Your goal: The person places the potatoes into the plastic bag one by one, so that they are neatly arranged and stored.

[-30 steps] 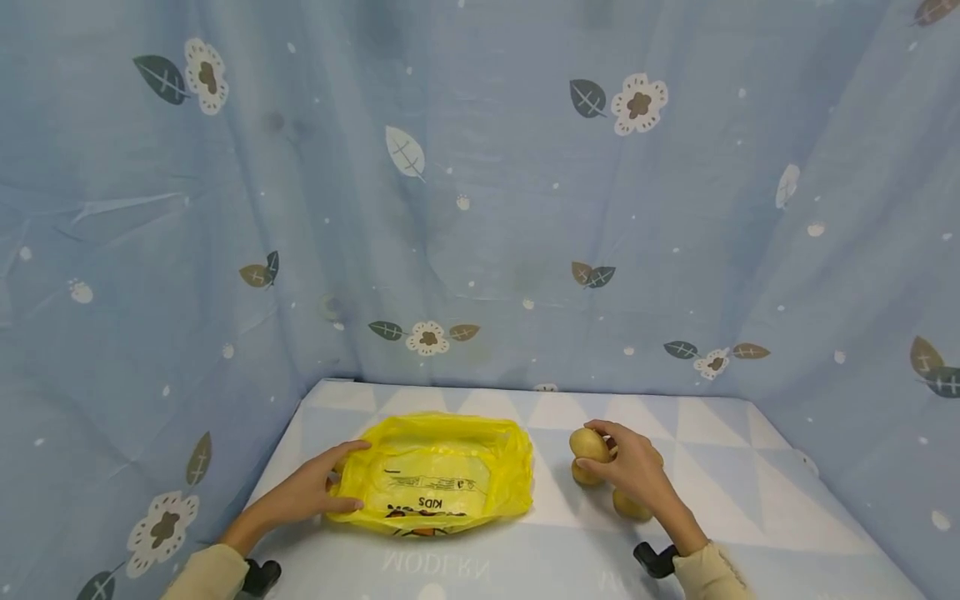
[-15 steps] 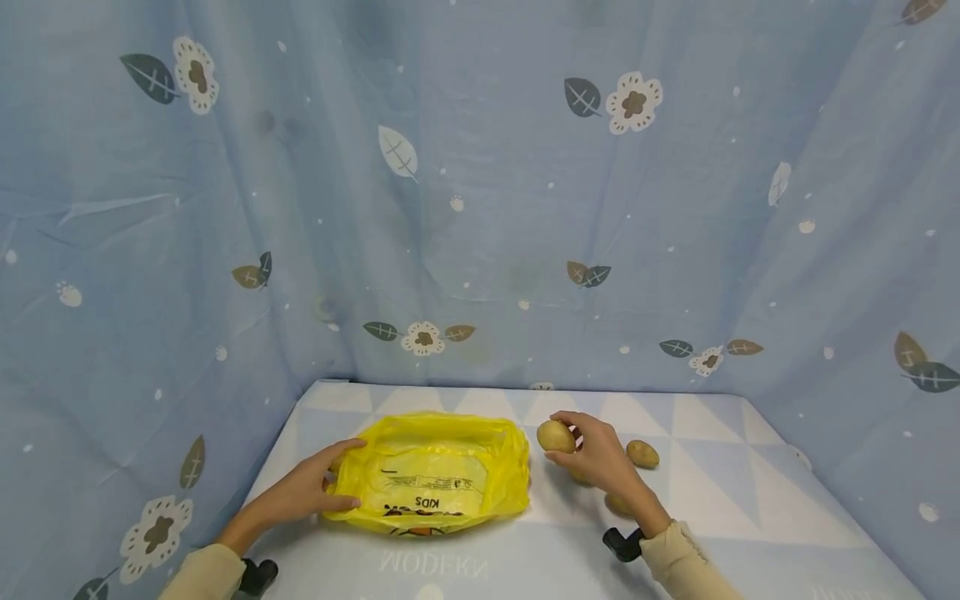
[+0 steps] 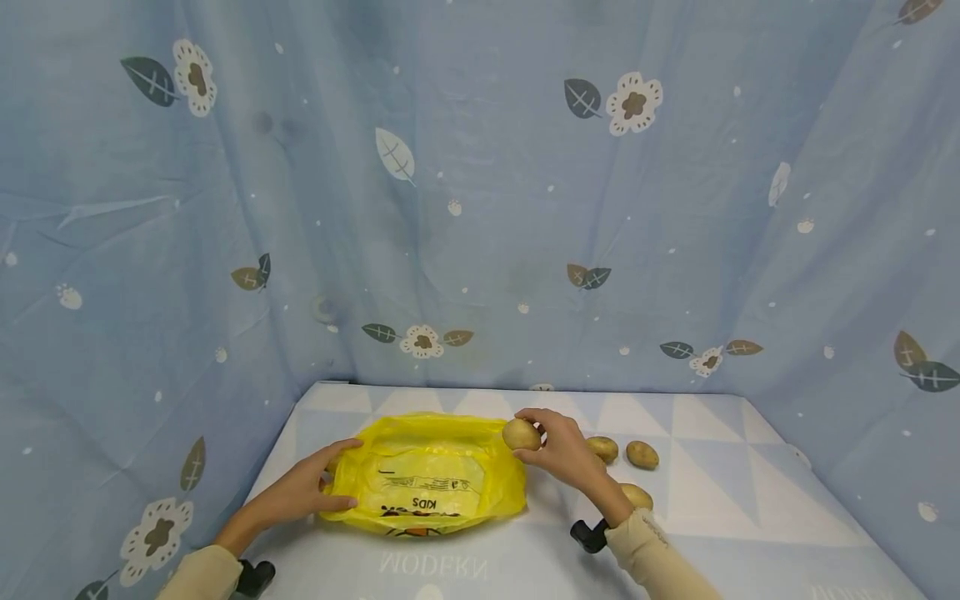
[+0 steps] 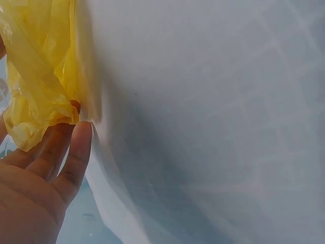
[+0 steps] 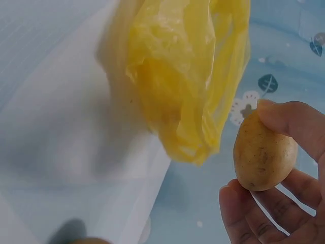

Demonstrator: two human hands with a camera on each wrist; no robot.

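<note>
A yellow plastic bag (image 3: pixel 427 483) with dark print, including the word KIDS, lies mouth open on the table. At its left end my left hand (image 3: pixel 303 487) holds the edge, thumb and forefinger spread apart; crumpled plastic shows between the fingers in the left wrist view. My right hand (image 3: pixel 562 450) pinches a potato (image 5: pixel 265 152) between thumb and fingertips. In the head view this potato overlaps the bag's right rim. On the table to the right lie a potato (image 3: pixel 602 449) beside the wrist, another potato (image 3: pixel 642 455) and a nearer potato (image 3: pixel 636 496) partly hidden by the forearm.
The table (image 3: pixel 720 500) has a white and pale blue triangle-patterned cover. A blue curtain (image 3: pixel 480 208) with leaves and flowers surrounds its back and sides. A black wrist mount (image 3: pixel 588 536) sits at the right wrist, another mount (image 3: pixel 255 577) at the left.
My right hand has carried the potato leftward from the potato group to the bag's right rim, uncovering the other potatoes. My left hand has stayed at the bag's left end.
</note>
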